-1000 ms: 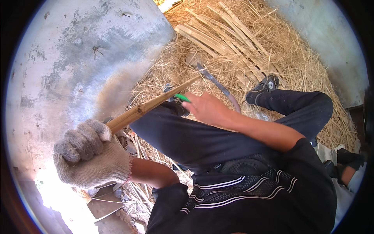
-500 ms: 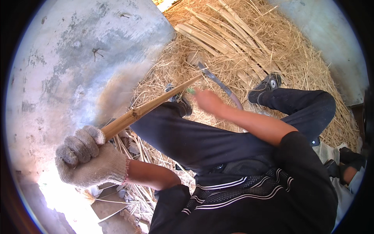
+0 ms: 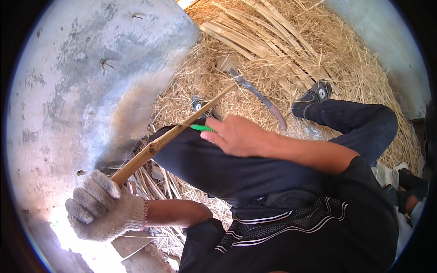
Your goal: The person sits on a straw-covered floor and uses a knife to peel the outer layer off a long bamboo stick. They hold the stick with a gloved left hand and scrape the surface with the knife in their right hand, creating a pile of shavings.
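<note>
My left hand (image 3: 102,207), in a knitted grey-white work glove, is wrapped round the thick lower end of a split bamboo strip (image 3: 145,154). The strip slants up and away to the right over my thigh, thinning to a narrow far end. My right hand (image 3: 241,134) is bare and closed round a green-handled knife (image 3: 201,128). Its thin blade, blurred and hard to see, lies at the middle of the strip. Beyond my right hand a curved billhook-like blade (image 3: 257,93) with a brownish handle rests on the straw-like shavings.
Several split bamboo strips (image 3: 255,41) lie in a pile at the far side. Shavings (image 3: 182,98) cover the ground around my shoes (image 3: 314,98). A stained pale wall (image 3: 91,100) rises at the left, another (image 3: 391,54) at the far right. Thin bamboo scraps (image 3: 166,179) lie below the strip.
My right hand has drawn the green-handled knife back along the strip, from near its far end toward its middle. My left hand and the strip's lower end have sunk slightly.
</note>
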### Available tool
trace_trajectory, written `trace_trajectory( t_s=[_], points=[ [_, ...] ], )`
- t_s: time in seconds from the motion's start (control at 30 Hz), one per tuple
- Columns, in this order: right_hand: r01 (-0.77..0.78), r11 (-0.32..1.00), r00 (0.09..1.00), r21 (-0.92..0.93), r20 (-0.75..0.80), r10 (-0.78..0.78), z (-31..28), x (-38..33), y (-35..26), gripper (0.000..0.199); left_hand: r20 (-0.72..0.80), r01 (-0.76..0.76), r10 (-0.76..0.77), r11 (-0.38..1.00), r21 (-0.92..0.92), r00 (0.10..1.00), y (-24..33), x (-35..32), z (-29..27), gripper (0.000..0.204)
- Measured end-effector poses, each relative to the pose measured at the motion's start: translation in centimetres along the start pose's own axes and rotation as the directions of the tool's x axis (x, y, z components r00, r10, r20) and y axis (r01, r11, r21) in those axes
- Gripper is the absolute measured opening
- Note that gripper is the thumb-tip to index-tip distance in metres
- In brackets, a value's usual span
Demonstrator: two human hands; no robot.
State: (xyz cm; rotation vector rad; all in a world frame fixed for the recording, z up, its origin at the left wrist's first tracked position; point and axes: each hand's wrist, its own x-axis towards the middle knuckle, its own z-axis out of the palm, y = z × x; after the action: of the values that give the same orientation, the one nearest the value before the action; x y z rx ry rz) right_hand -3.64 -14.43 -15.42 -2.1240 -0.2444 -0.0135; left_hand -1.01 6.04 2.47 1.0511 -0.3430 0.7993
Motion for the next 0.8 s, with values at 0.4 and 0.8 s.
trace_trajectory(
  t_s=[0.4, 0.8],
  points=[
    [-0.04, 0.998, 0.993, -0.054, -0.114, 0.033, 1.3, -0.5, -0.3, 0.033, 0.285, 0.135, -0.06, 0.959, -0.251, 0.957, -2.0, -0.5, 0.9, 0.032],
    [-0.254, 0.958, 0.966, -0.137, -0.083, 0.244, 1.8, 0.7, 4.4, 0.038, 0.358, 0.187, -0.097, 0.956, -0.226, 0.929, -1.6, -0.3, 1.2, 0.03]
  ],
)
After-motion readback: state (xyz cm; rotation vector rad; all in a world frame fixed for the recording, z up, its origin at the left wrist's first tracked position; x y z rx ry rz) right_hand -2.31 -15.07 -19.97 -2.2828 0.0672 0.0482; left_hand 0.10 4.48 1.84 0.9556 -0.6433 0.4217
